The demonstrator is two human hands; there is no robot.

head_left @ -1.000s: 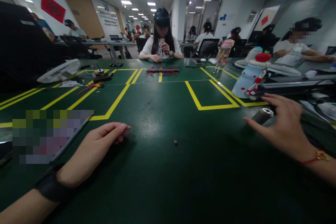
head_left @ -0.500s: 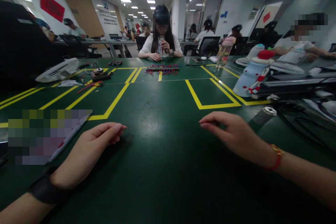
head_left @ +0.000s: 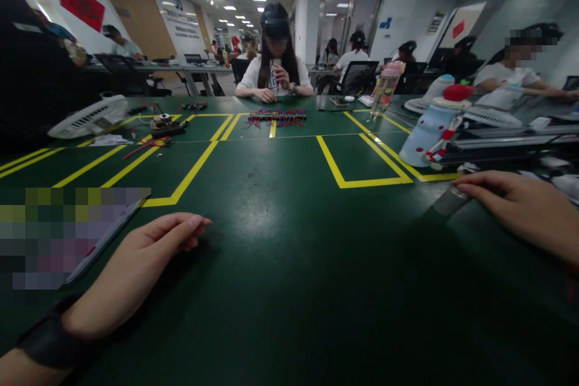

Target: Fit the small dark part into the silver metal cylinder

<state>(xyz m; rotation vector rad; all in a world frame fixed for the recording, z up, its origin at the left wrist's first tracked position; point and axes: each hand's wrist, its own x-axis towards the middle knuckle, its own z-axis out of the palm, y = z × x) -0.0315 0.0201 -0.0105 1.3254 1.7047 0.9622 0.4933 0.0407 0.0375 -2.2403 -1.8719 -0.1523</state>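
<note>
My left hand [head_left: 149, 265] is closed, resting low over the green table, its thumb against its curled fingers and nothing showing in them. Just left of it lies a flat, blurred-out panel [head_left: 97, 235] with a thin edge. At the right side, my right hand [head_left: 520, 202] has its thumb and fingertips at the upper end of a grey metal cylinder [head_left: 447, 202]. Those fingers cover the cylinder's top; its lower part stays visible on the table.
A blue bottle with a red cap [head_left: 425, 139] stands beyond my right hand, near dark metal rails [head_left: 506, 142]. Across the green table [head_left: 271, 265] lies a bundle of coloured wires [head_left: 277, 117], before a seated person [head_left: 274, 66]. A white fan [head_left: 90, 117] lies left.
My right hand has moved right, from over the table to the top of the metal cylinder. My left hand keeps its closed pose. The view has shifted slightly.
</note>
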